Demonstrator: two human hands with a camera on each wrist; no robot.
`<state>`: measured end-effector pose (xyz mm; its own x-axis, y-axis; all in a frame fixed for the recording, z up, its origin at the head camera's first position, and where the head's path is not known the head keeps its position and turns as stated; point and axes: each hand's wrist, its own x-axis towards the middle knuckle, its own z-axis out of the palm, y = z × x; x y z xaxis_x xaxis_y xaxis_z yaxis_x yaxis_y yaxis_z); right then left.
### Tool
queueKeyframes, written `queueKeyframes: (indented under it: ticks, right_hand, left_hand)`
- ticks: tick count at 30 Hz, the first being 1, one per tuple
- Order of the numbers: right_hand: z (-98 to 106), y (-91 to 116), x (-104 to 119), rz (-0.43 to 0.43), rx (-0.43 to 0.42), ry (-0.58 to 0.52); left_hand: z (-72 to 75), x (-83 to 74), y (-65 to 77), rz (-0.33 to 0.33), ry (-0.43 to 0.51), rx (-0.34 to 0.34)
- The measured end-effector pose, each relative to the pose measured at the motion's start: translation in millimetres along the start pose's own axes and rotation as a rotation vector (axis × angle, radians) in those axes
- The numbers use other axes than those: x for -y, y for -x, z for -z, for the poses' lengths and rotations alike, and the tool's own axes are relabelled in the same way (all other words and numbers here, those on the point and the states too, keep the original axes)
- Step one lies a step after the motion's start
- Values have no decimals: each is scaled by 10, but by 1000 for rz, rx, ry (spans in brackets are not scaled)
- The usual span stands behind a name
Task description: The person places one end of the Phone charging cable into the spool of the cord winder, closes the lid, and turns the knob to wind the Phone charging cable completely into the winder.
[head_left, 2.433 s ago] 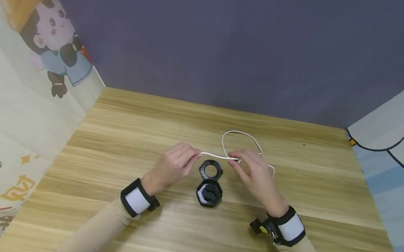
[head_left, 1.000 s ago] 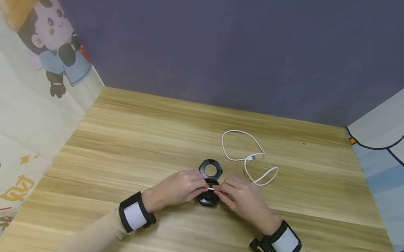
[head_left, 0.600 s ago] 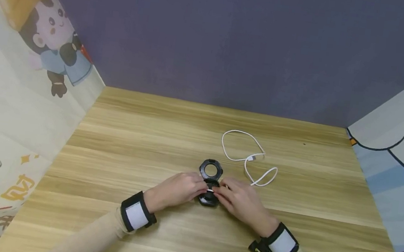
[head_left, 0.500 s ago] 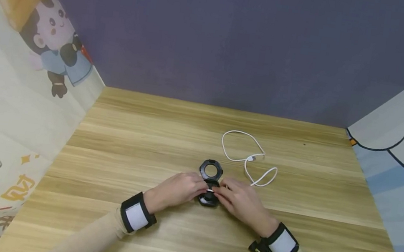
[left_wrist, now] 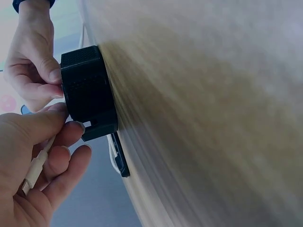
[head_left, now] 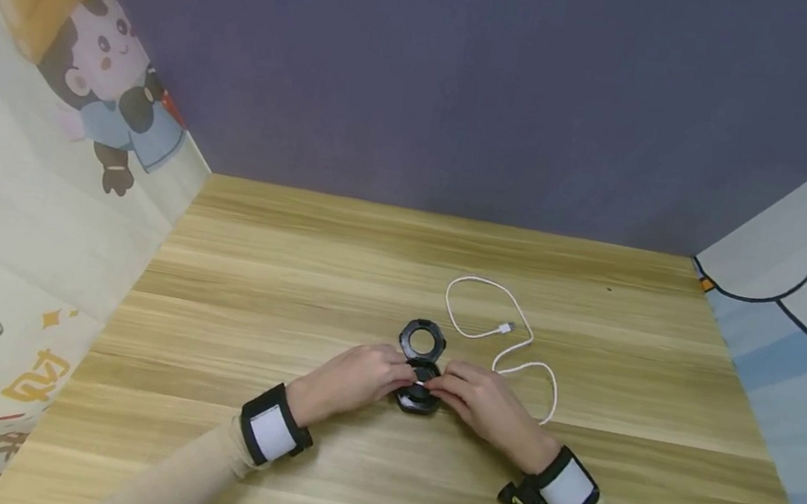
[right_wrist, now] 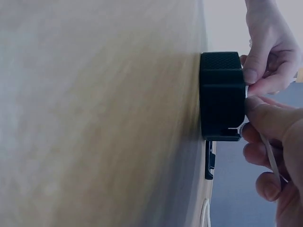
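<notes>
A black hexagonal case [head_left: 417, 405] rests on the table, its ring-shaped lid [head_left: 407, 340] swung back flat behind it. Across the case's top runs a short stretch of white USB cable [head_left: 420, 383], pinched from both sides. My left hand [head_left: 364, 375] pinches it at the left rim; in the left wrist view a white connector [left_wrist: 36, 170] lies against that hand's curled fingers. My right hand [head_left: 482, 398] pinches the cable at the right rim, and in the right wrist view the cable [right_wrist: 271, 156] trails through its fingers. Fingertips partly hide the case's inside.
The cable's other end curves over the wooden table [head_left: 280, 270] behind my right hand, with its USB plug [head_left: 506, 328] lying there. A dark panel [head_left: 439, 88] stands at the back, and printed cloth hangs at both sides.
Both hands came down from behind the case to over it, bringing the cable. Lately they barely moved, while the loose cable shifted nearer and rightward, its loop opening out.
</notes>
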<state>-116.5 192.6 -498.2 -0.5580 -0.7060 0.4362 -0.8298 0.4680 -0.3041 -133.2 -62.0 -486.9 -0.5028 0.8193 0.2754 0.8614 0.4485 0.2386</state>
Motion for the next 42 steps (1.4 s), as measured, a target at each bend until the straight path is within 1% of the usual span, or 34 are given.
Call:
queueKeyframes:
  ticks: [5, 12, 16, 23, 27, 30, 34, 38, 42]
  right_hand:
    - [8, -8, 6, -17, 14, 2]
    - [25, -23, 13, -74, 56, 8]
    - [11, -18, 14, -76, 58, 19]
    - [2, -13, 21, -29, 37, 74]
    - [-19, -5, 18, -20, 33, 95]
    - [-42, -9, 22, 2, 24, 128]
    - [-49, -16, 41, 38, 25, 176]
    - [-30, -21, 60, 53, 50, 195]
    - [-35, -39, 62, 74, 82, 209]
  left_hand:
    - [5, -8, -7, 23, 13, 15]
    - [25, -30, -14, 106, 60, 37]
    - [39, -39, -23, 115, 57, 44]
    - [100, -52, -42, 97, 21, 66]
    - [106, -45, -58, 93, 14, 82]
    - [95, -35, -66, 110, 33, 94]
    - [82, -18, -77, 149, 84, 104]
    - [80, 6, -88, 186, 127, 118]
    - [93, 19, -117, 198, 125, 138]
